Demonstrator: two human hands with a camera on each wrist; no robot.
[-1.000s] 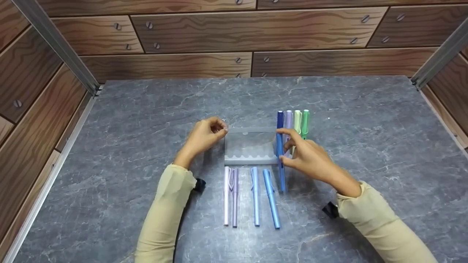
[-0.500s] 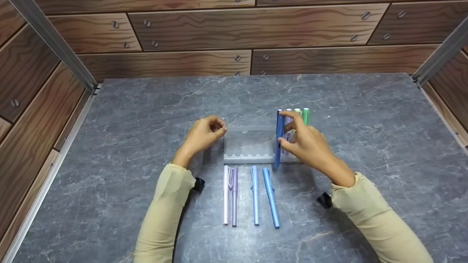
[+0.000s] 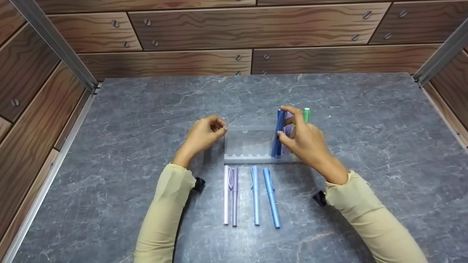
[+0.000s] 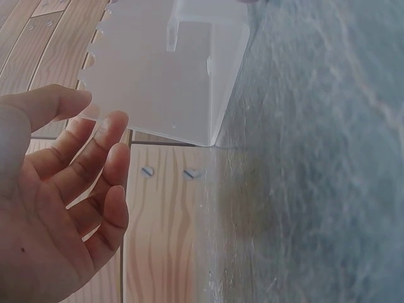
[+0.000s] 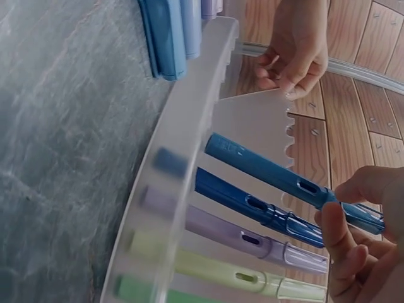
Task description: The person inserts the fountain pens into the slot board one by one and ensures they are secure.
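In the head view, a clear plastic pen stand [image 3: 249,143] with a scalloped front strip sits mid-table. My left hand [image 3: 204,134] pinches its left corner between thumb and fingers, as the left wrist view also shows. Between thumb and fingers, my right hand [image 3: 306,143] holds a blue pen [image 5: 265,169], tilted, its lower end over the scalloped strip. Beside it in the stand lie a dark blue pen [image 5: 249,205], a lavender pen [image 5: 218,230], a pale yellow-green pen [image 5: 214,268] and a green pen [image 3: 306,114]. My right hand partly hides these in the head view.
Before the stand, a pale lilac pen [image 3: 226,197] and a purple pen [image 3: 235,197] lie side by side. To their right are a light blue pen [image 3: 256,197] and a slanted blue pen [image 3: 272,201]. Wood-patterned walls [image 3: 226,31] border the grey table [image 3: 109,182].
My right hand has carried the blue pen away from me, from overhanging the stand's front to lying over it beside the dark blue pen. My left hand has stayed at the stand's corner.
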